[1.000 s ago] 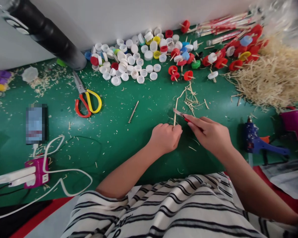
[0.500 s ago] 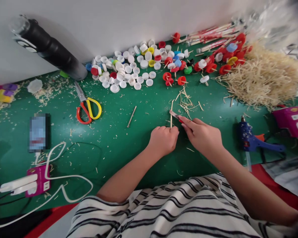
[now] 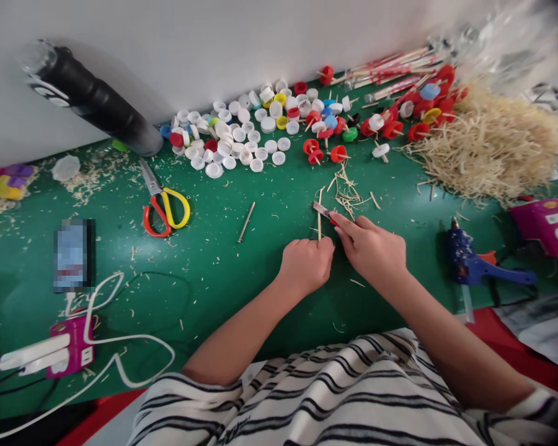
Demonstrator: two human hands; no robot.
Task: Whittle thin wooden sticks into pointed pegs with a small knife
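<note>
My left hand [image 3: 305,263] is closed around the lower end of a thin wooden stick [image 3: 320,224], which points away from me over the green table. In my right hand [image 3: 374,248] is a small knife [image 3: 322,209] with a red handle mostly covered by my fingers. Its blade lies across the stick, a little beyond my left fist. Thin wood shavings [image 3: 348,193] lie in a loose heap just past the blade. A nail [image 3: 246,222] rests on the table to the left of my hands.
Scissors [image 3: 160,201] and a black bottle [image 3: 97,102] stand left. Many bottle caps [image 3: 232,133] line the wall, some red caps [image 3: 393,129] with sticks through them. A shavings pile [image 3: 493,142], glue gun [image 3: 478,263] and pink power block [image 3: 544,226] are right. A phone [image 3: 72,254] and white cable [image 3: 134,337] lie left.
My right hand and the knife have shifted slightly left, with the blade reaching further across the stick. My left hand keeps its hold on the stick almost unmoved.
</note>
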